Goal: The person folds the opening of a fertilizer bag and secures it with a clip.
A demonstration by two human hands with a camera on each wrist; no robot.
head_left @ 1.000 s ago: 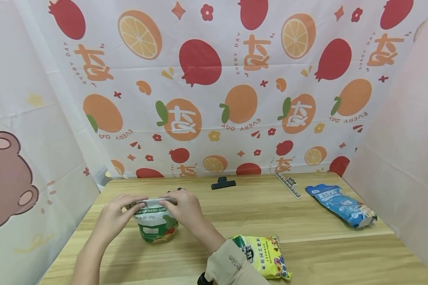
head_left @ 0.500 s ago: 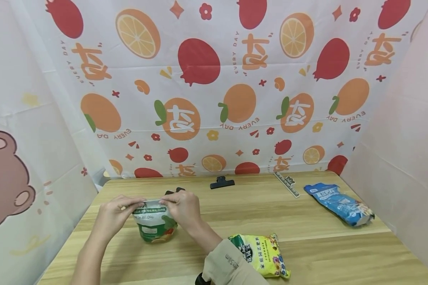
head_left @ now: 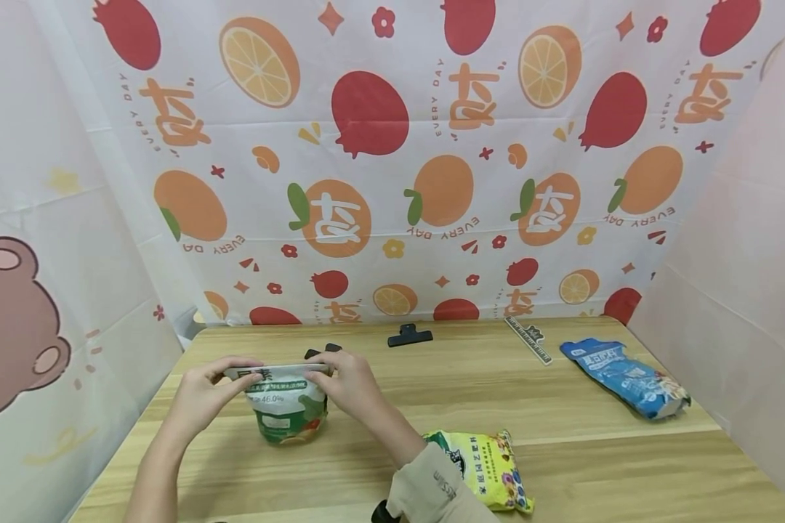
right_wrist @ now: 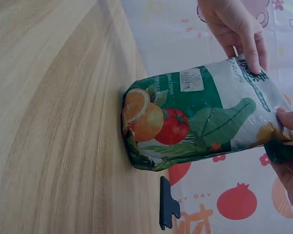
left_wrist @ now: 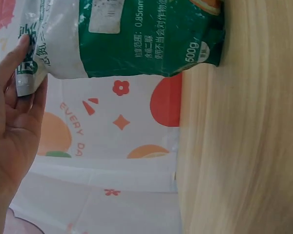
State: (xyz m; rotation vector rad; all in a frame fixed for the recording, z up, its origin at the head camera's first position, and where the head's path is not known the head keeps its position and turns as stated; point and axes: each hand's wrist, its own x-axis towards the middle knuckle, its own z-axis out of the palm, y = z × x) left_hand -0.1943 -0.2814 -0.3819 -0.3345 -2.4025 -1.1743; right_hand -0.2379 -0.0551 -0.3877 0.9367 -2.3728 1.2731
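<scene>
A green and white fertilizer bag (head_left: 288, 407) stands upright on the table, its top edge folded over. Fruit and vegetable pictures (right_wrist: 161, 119) decorate its front. My left hand (head_left: 199, 399) pinches the left end of the folded top, thumb on the near side and fingers behind. At the other end, my right hand (head_left: 349, 385) pinches the top corner the same way. The left wrist view shows the left thumb lying on the white upper part of the bag (left_wrist: 63, 44). Just behind the bag lies a black clip (head_left: 327, 350), partly hidden by the right hand.
Another black clip (head_left: 410, 336) lies at the table's back edge, with a ruler-like strip (head_left: 528, 340) to its right. A blue bag (head_left: 628, 378) lies at the right. A yellow fertilizer bag (head_left: 487, 468) lies in front, partly behind the right sleeve (head_left: 435, 487). Printed curtains surround the wooden table (head_left: 602, 465).
My hands have moved apart along the bag's top, from close together half a second ago to its two ends. More of the folded edge shows between them. The bag stays in place.
</scene>
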